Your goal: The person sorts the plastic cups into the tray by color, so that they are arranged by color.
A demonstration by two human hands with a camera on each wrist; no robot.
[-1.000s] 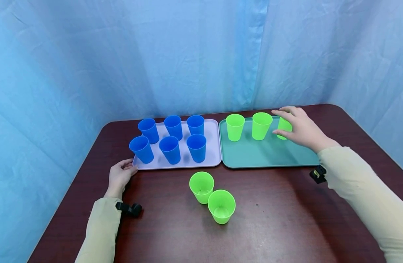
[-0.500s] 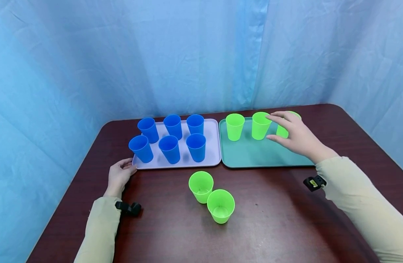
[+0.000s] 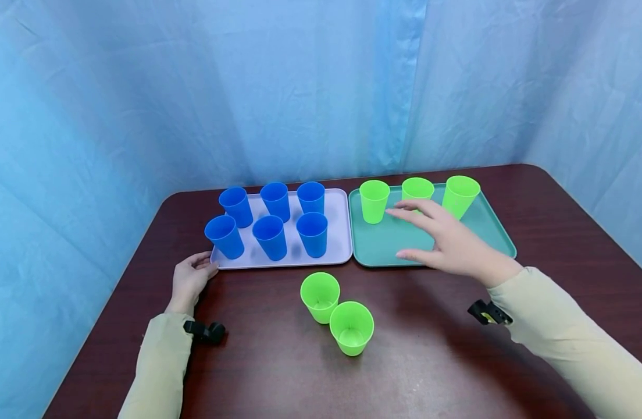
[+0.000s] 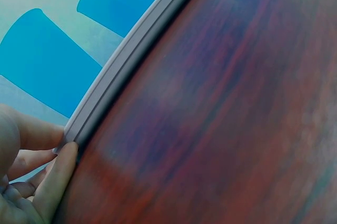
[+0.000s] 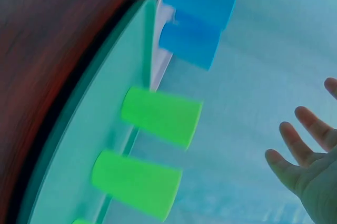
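Three green cups stand along the back of the teal tray (image 3: 483, 233): left (image 3: 374, 201), middle (image 3: 417, 189), right (image 3: 460, 196). My right hand (image 3: 446, 244) hovers over the tray's front with fingers spread and holds nothing. Two more green cups (image 3: 320, 297) (image 3: 351, 327) stand on the table in front of the trays. Several blue cups (image 3: 271, 235) fill the lilac tray (image 3: 338, 253). My left hand (image 3: 190, 279) rests at that tray's front left corner, and its fingertips (image 4: 66, 153) touch the rim (image 4: 126, 71).
The dark wooden table (image 3: 457, 361) is backed by a blue curtain (image 3: 300, 87) on all sides. The two trays sit side by side at the table's back. In the right wrist view the green cups (image 5: 158, 116) and teal tray (image 5: 95, 129) show blurred.
My right hand let go of the rightmost green cup on the teal tray and drew back toward me and to the left, fingers spread. The left hand stayed put.
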